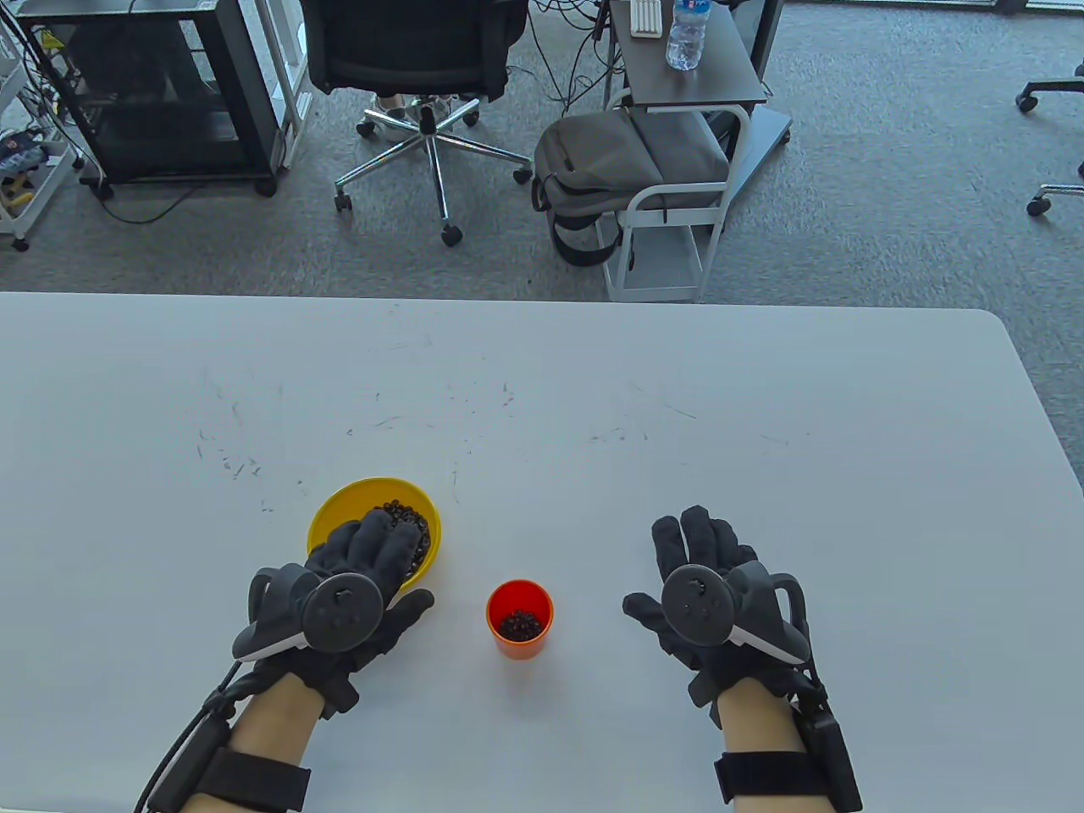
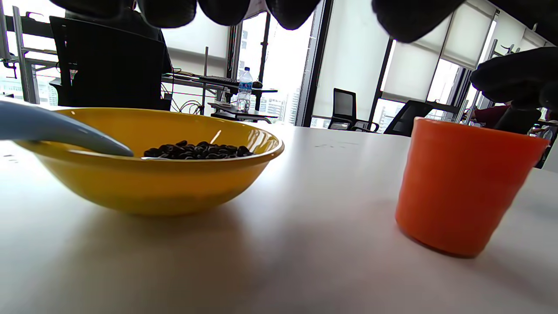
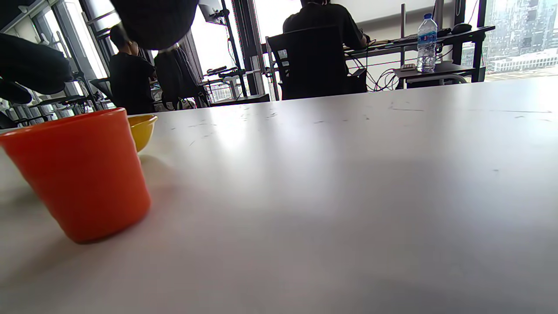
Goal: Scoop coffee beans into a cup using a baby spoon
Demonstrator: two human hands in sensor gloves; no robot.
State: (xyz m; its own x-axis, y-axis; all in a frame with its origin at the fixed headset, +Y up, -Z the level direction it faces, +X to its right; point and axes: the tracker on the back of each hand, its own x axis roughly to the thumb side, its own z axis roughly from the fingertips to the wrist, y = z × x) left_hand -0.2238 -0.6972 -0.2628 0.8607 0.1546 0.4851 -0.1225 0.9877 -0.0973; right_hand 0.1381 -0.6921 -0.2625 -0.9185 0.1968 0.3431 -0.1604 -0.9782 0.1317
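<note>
Black-gloved left hand (image 1: pixel 356 593) lower left of frame, fingers together, spread flat over yellow plastic bowl (image 1: pixel 339 512) w/ coffee beans (image 2: pixel 196 150) & blue baby spoon (image 2: pixel 56 131). Right hand (image 1: pixel 703 584) lower right, fingers flat, slightly spread. Orange plastic cup (image 1: pixel 519 620) btwn hands, few beans inside.

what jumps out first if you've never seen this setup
The bright yellow bowl of coffee beans at the table's left front, with the gloved left hand over its near rim and a pale blue baby spoon lying in it. To its right stands a small orange cup with some beans already inside; the right hand lies flat and empty on the white table.
</note>
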